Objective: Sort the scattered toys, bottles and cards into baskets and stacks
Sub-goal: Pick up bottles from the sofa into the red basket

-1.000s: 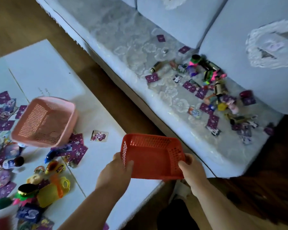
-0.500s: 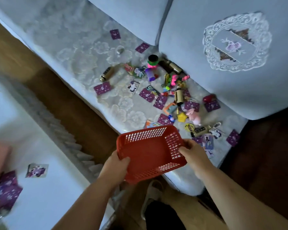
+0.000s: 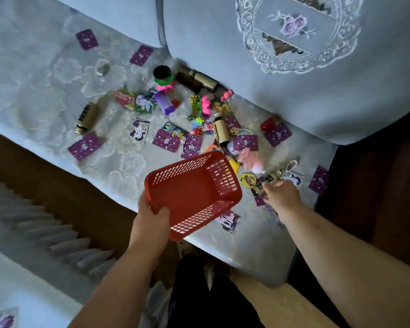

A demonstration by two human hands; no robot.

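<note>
**Basket brought to the sofa, first pick about to start**

A person stands over a pale sofa [image 3: 57, 95] strewn with toys [image 3: 250, 159], bottles [image 3: 87, 118] and cards [image 3: 85, 145]. The left hand [image 3: 149, 218] holds a red basket [image 3: 192, 195] by its near corner, with the thumb curled over the rim and the fingers beneath. The basket is empty and tilted. It hangs over the front of the seat, just beside the pile. The right hand [image 3: 282, 197] is off the basket and reaches down at a small bottle [image 3: 275, 175] near the seat's right end. Its fingers curl downward onto the clutter there, but it is not possible to tell whether they have closed on anything.

Judging from this, the step in hand is gathering items from the sofa into the basket, and nothing here is sorted yet. The next move calls for a firm pinch on 1 small item, a lift, and a short carry left into the basket, which would do better held level.

Compared with 0.5 s ago, when 2 hands held the basket, only the left holds it now. The basket has come forward over the seat, and the table [image 3: 21, 294] has nearly left the view.
</note>
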